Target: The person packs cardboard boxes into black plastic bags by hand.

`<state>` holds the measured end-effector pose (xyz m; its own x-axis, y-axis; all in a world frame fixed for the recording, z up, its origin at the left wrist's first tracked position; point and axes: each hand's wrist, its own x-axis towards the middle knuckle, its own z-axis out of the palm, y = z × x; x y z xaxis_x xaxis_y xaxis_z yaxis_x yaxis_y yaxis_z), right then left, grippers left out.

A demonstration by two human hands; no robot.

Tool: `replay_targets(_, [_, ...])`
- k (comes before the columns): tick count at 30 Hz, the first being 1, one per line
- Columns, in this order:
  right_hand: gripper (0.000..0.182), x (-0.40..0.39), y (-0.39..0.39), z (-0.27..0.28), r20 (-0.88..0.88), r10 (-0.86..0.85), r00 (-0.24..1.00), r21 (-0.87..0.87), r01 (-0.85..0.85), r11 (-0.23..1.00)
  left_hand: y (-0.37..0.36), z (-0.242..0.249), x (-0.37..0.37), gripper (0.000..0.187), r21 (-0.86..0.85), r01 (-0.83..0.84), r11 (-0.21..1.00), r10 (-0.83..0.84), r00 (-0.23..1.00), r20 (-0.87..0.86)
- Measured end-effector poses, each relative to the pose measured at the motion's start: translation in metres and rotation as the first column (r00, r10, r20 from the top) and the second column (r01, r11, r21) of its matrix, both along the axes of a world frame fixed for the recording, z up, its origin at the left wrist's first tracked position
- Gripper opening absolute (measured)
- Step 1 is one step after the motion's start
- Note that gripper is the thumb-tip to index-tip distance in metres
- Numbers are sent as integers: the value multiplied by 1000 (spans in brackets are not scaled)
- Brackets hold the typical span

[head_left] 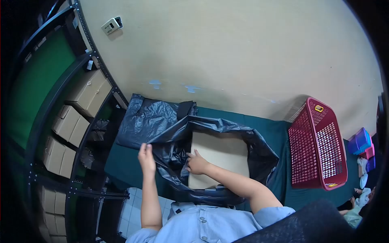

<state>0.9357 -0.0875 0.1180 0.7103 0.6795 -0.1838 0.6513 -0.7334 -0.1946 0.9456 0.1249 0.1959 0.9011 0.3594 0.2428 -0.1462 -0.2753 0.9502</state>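
Observation:
A large black plastic bag (259, 150) lies with its mouth spread wide on the green-covered surface. Inside it is a flat-topped, light brown cardboard box (223, 156). My left hand (147, 158) pinches the bag's left rim between thumb and fingers. Reaching into the bag, my right hand (197, 163) rests at the box's left edge with its fingers apart; its lower fingers are partly hidden. A folded black plastic sheet or bag (152, 119) lies just behind my left hand.
A red perforated basket (302, 150) stands to the right. At the left, a dark metal shelf (83, 162) holds several cardboard boxes (71, 125). The wall (243, 52) rises behind the green cloth (257, 120). Parts of another person (358, 202) show at the far right.

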Motion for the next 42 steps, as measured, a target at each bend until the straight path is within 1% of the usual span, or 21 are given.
replay_targets(5, [39,-14,-18,-13,-121,14,993,-171,-35,985,39,-43,-2,47,89,-67,994,80,985,-155])
replay_targets(7, [47,-17,-25,-28,-62,-46,997,232,60,971,37,-46,-3,46,23,-53,998,57,975,-214])
replay_targets(9, [56,-16,-29,-16,-40,-101,994,410,108,906,20,-26,-10,33,99,-83,992,89,995,-55])
replay_targets(12, [57,-36,-43,41,56,-235,970,327,205,923,-3,10,-33,17,133,-56,990,41,993,114])
replay_targets(13, [58,-44,-52,50,27,-274,961,283,256,924,-14,31,-51,17,419,-74,905,-30,971,235])
replay_targets(14, [61,-54,-63,44,-120,-292,949,367,316,875,-22,32,-62,24,527,4,850,-200,928,315])
replay_targets(15, [68,-70,-77,80,-416,-276,867,325,425,845,-28,42,-72,37,643,280,713,-516,830,212])
replay_targets(16, [71,-93,-87,89,-443,-305,843,300,460,836,-36,59,-81,57,633,599,491,-725,684,-84])
replay_targets(17, [74,-114,-98,93,-469,-322,822,275,483,832,-43,61,-88,73,694,651,308,-750,615,-244])
replay_targets(19, [73,-151,-121,97,-443,-397,804,139,498,856,-43,51,-92,72,759,635,144,-697,610,-377])
replay_targets(21, [63,-170,-135,82,-389,-501,773,-132,492,861,-20,18,-71,42,749,662,-11,-647,567,-510])
replay_targets(22, [53,-176,-140,70,-343,-562,753,-267,495,827,-14,13,-66,15,720,694,4,-633,560,-535])
replay_targets(23, [53,-185,-141,71,-342,-575,743,-264,511,818,-14,14,-63,8,720,690,75,-676,566,-471])
replay_targets(26, [32,-217,-154,87,-132,-729,672,-245,690,681,-7,29,-67,8,751,640,160,-744,578,-335])
replay_targets(29, [23,-241,-165,127,-102,-732,673,-69,730,680,3,29,-73,10,771,579,266,-742,634,-219])
replay_targets(30, [22,-247,-170,132,-42,-741,671,143,738,660,10,27,-71,9,764,601,236,-710,643,-286])
replay_targets(32, [18,-256,-172,143,86,-746,661,396,664,634,10,19,-69,9,752,626,208,-686,641,-344])
replay_targets(33, [18,-258,-167,148,83,-751,656,393,671,629,9,13,-70,10,799,557,225,-702,661,-263])
replay_targets(35, [16,-260,-153,158,179,-778,602,656,517,551,11,1,-75,11,874,404,271,-721,687,-95])
replay_targets(39, [20,-261,-113,166,204,-723,660,725,395,565,40,-17,-91,14,919,49,392,-692,673,260])
replay_targets(42, [18,-255,-67,168,202,-655,728,752,314,580,94,-8,-117,19,924,20,383,-562,799,215])
